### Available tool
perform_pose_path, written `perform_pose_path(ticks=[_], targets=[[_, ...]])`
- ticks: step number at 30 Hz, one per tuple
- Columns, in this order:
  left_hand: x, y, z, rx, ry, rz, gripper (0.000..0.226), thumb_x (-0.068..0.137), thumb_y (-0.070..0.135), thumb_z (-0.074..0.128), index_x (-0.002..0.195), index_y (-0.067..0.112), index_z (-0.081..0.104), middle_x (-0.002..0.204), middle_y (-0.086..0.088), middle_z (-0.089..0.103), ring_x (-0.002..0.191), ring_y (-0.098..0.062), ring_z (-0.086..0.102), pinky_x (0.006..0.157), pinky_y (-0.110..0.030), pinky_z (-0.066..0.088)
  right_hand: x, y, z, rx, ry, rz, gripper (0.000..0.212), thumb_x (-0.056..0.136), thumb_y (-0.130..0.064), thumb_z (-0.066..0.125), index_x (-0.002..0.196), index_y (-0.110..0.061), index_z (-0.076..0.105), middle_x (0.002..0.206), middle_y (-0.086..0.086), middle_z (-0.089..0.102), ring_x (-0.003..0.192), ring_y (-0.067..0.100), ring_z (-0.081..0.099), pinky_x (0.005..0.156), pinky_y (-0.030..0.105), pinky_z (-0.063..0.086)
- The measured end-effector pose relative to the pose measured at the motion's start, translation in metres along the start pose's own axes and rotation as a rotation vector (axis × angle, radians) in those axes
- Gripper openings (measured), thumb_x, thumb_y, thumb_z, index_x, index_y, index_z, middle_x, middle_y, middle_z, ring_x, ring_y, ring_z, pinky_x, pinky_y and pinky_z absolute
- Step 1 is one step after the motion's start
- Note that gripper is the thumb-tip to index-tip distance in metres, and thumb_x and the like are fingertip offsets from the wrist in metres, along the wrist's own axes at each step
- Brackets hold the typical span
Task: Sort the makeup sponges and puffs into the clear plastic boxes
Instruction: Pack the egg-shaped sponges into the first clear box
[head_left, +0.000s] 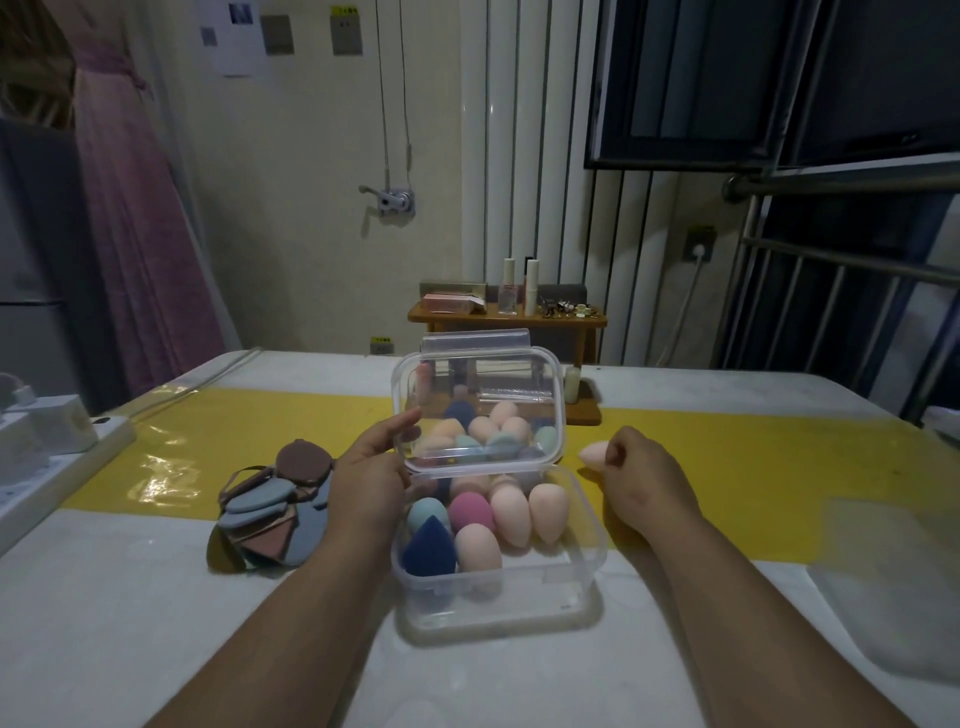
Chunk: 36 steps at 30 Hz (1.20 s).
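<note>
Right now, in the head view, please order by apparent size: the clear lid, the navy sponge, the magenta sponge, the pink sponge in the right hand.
1. clear lid
2. navy sponge, though it sits nearer the camera
3. magenta sponge, partly hidden
4. pink sponge, mostly covered by the right hand, so its rank is unsure

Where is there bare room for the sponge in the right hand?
Inside the clear box, the strip between its near wall and the navy sponge is bare. Behind that, sponges sit packed. Left of the box the puff pile crowds the table.
</note>
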<state>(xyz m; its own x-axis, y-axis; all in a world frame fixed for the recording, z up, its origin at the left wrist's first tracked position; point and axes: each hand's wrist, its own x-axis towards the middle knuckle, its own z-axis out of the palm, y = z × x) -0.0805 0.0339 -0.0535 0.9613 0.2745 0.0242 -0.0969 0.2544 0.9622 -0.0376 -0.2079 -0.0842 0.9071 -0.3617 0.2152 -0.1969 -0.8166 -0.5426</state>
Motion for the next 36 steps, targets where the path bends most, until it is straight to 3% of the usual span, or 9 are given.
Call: perform_pose_path(ticks=[5,8,11,15,17,20,22,28,36], targets=[[-0.001,0.000,0.001,0.004,-0.003,0.003,0.057,0.084,-0.025,0.043,0.110,0.017,0.071,0.111,-0.001,0.063,0.091,-0.014,0.061,0.053,-0.020,0.056,-0.012,-0.011,-0.024,0.230,0.033,-0.023,0.016,0.096,-0.002,0.050,0.086,-0.012,0.044,0.106,0.009,0.052,0.072,0.021,0.045,0.038,0.015,0.033],[-0.003,0.002,0.001,-0.006,-0.003,0.002,0.053,0.087,-0.022,0.043,0.107,0.019,0.071,0.108,0.001,0.063,0.089,-0.013,0.061,0.051,-0.019,0.055,-0.016,-0.021,-0.040,0.303,0.119,-0.105,0.020,0.090,-0.012,0.063,0.091,-0.017,0.043,0.096,0.006,0.055,0.079,0.026,0.050,0.051,0.029,0.036],[-0.003,0.002,0.001,-0.017,-0.004,0.002,0.054,0.087,-0.022,0.041,0.107,0.018,0.071,0.107,0.001,0.062,0.088,-0.013,0.060,0.051,-0.020,0.055,-0.027,-0.033,-0.055,0.444,0.154,-0.239,0.029,0.079,-0.021,0.074,0.099,-0.023,0.054,0.089,-0.006,0.058,0.078,0.016,0.056,0.061,0.031,0.045],[-0.003,0.003,0.002,-0.006,0.002,0.000,0.057,0.084,-0.024,0.041,0.110,0.016,0.070,0.107,0.001,0.062,0.088,-0.012,0.059,0.051,-0.020,0.056,-0.044,-0.049,-0.067,0.539,-0.186,-0.441,0.030,0.072,-0.005,0.077,0.083,-0.033,0.073,0.079,-0.011,0.071,0.076,0.007,0.064,0.068,0.024,0.050],[-0.003,0.003,0.002,-0.008,0.000,0.002,0.056,0.085,-0.024,0.041,0.110,0.016,0.070,0.108,0.000,0.062,0.087,-0.012,0.060,0.051,-0.019,0.055,-0.050,-0.054,-0.067,0.460,-0.376,-0.464,0.032,0.070,-0.003,0.076,0.083,-0.032,0.079,0.082,-0.011,0.073,0.082,0.009,0.066,0.071,0.025,0.052],[-0.004,0.004,0.001,-0.012,-0.005,0.004,0.054,0.088,-0.022,0.039,0.107,0.017,0.070,0.106,0.001,0.062,0.084,-0.012,0.061,0.050,-0.019,0.054,-0.054,-0.060,-0.066,0.275,-0.492,-0.449,0.032,0.068,-0.007,0.076,0.090,-0.030,0.079,0.087,-0.014,0.071,0.080,0.004,0.062,0.065,0.019,0.049],[-0.005,0.004,0.001,-0.020,-0.009,0.007,0.053,0.089,-0.021,0.038,0.106,0.018,0.070,0.106,0.000,0.061,0.084,-0.011,0.060,0.050,-0.019,0.055,-0.057,-0.063,-0.065,0.158,-0.487,-0.448,0.032,0.069,-0.011,0.077,0.094,-0.031,0.075,0.088,-0.014,0.069,0.076,0.003,0.060,0.059,0.014,0.045],[-0.006,0.004,0.002,-0.012,-0.008,0.006,0.052,0.088,-0.020,0.039,0.109,0.017,0.069,0.106,0.001,0.061,0.085,-0.011,0.059,0.052,-0.019,0.056,-0.061,-0.067,-0.061,-0.005,-0.465,-0.459,0.020,0.064,-0.022,0.082,0.079,-0.029,0.070,0.085,-0.010,0.067,0.080,0.010,0.064,0.067,0.028,0.057],[-0.005,0.004,0.002,-0.025,0.000,0.001,0.054,0.088,-0.020,0.036,0.103,0.019,0.070,0.104,0.002,0.061,0.086,-0.014,0.060,0.054,-0.022,0.058,-0.071,-0.073,-0.059,-0.191,-0.508,-0.478,0.028,0.072,-0.027,0.079,0.098,-0.032,0.072,0.092,-0.015,0.066,0.084,0.009,0.062,0.071,0.026,0.057]])
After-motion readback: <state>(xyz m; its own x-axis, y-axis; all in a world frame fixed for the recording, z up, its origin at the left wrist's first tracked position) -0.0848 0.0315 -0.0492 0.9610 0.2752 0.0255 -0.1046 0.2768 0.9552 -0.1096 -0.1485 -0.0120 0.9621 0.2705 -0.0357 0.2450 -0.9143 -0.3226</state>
